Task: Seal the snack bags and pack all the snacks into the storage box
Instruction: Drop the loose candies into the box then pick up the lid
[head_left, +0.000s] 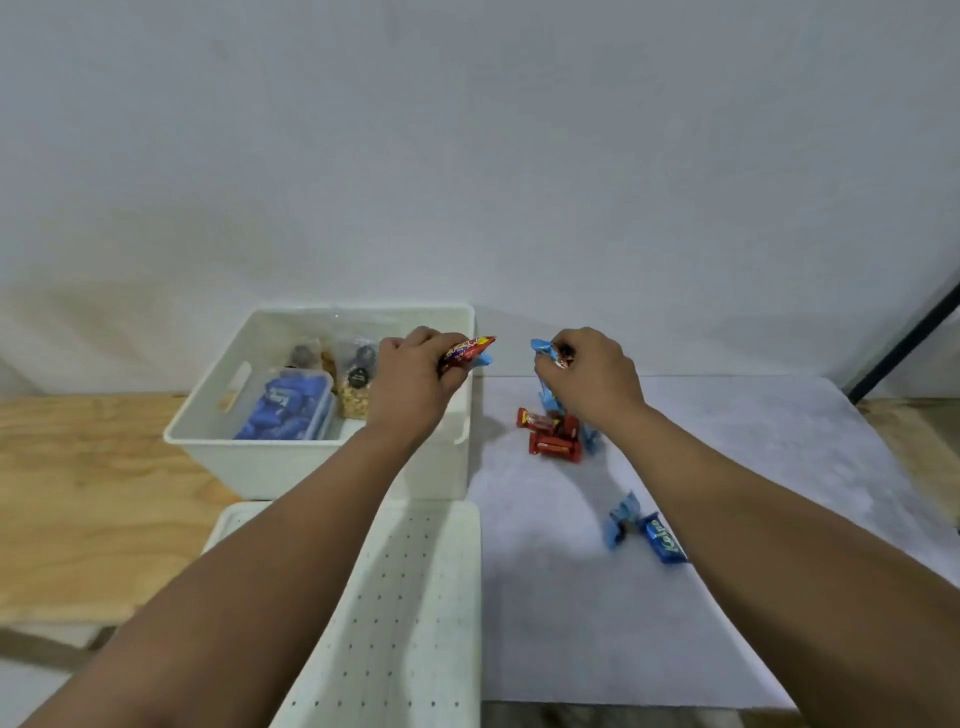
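Already the left hand (410, 374) pinches red and blue candies (467, 356) over the storage box's (322, 452) right rim. Right hand (587, 374) clutches wrappers (543, 348) near the mat's (727, 467) far edge; one could slip outside.

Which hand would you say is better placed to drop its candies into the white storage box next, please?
Left. The left hand holds red and blue candies right above the storage box rim, while the right hand hangs over the candy pile on the mat, beside the box.

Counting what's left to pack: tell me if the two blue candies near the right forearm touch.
Cannot tell. In the head view the light blue candy and dark blue candy lie nearly end to end; blur hides any gap.
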